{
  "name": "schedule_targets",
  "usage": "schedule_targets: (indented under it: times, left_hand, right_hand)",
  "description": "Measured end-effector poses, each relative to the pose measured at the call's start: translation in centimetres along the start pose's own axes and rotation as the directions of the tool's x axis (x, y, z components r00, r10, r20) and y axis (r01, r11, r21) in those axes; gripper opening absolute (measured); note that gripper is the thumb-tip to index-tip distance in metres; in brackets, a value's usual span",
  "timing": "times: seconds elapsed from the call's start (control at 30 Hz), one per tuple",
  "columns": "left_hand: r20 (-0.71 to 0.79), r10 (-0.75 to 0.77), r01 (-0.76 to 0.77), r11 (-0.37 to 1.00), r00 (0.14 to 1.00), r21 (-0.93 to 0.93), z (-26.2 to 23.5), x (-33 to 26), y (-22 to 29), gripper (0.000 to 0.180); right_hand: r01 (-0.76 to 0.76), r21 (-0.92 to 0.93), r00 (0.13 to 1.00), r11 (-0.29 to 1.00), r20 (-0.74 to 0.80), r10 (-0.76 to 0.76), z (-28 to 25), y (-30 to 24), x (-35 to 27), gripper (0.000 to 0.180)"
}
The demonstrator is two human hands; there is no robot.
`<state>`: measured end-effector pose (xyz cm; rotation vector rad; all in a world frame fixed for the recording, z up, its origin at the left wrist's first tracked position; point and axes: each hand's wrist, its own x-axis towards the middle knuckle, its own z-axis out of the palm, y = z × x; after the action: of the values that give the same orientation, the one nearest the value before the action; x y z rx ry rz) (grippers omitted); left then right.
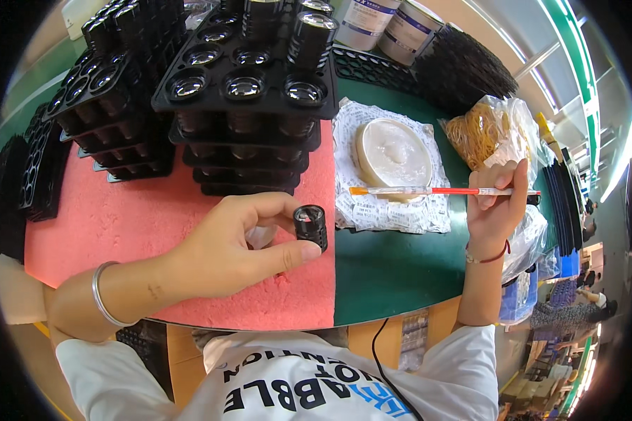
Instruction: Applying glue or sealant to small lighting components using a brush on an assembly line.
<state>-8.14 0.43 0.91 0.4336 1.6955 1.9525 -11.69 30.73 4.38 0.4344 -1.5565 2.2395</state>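
Black trays (pixel 246 88) stacked at 12 o'clock on the pink foam mat (pixel 119 217), their wells holding glass lenses; more tray stacks (pixel 112 91) at 10 o'clock. We see a round tub (pixel 393 156) of pale paste open on printed paper, at 1 o'clock. Left hand (pixel 225 252) pinches a small black ring part (pixel 310 226) between thumb and forefinger, over the mat's right edge. Right hand (pixel 495 207) grips an orange brush (pixel 435 191), tip over the tub. Bag of rubber bands (pixel 488 130) behind it. Green worktop (pixel 386 266) bare between the hands.
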Motion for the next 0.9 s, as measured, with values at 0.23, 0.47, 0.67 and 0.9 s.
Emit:
schedule_targets:
  times: [0.23, 0.47, 0.67, 0.9]
  left_hand:
    - [0.003, -0.006, 0.006, 0.998, 1.0, 0.066, -0.2, 0.0, 0.0, 0.022]
    - [0.007, -0.011, 0.01, 0.996, 1.0, 0.087, -0.1, 0.0, 0.0, 0.02]
    - [0.004, -0.029, 0.028, 0.99, 1.0, 0.137, -0.2, -0.1, 0.3, 0.021]
    - [0.027, -0.034, 0.026, 0.965, 0.999, 0.262, 0.1, -0.4, 1.0, 0.021]
  right_hand:
    - [-0.052, 0.04, 0.999, 0.998, 0.001, 0.052, -0.1, -0.2, 0.2, 0.04]
    - [-0.055, 0.046, 0.998, 0.997, 0.039, 0.053, -0.1, 0.0, 0.2, 0.04]
    - [-0.053, 0.012, 0.998, 0.999, 0.046, 0.053, 0.0, 0.1, 0.1, 0.04]
    - [-0.017, -0.123, 0.985, 0.992, 0.166, 0.038, -0.8, 0.2, -0.3, 0.041]
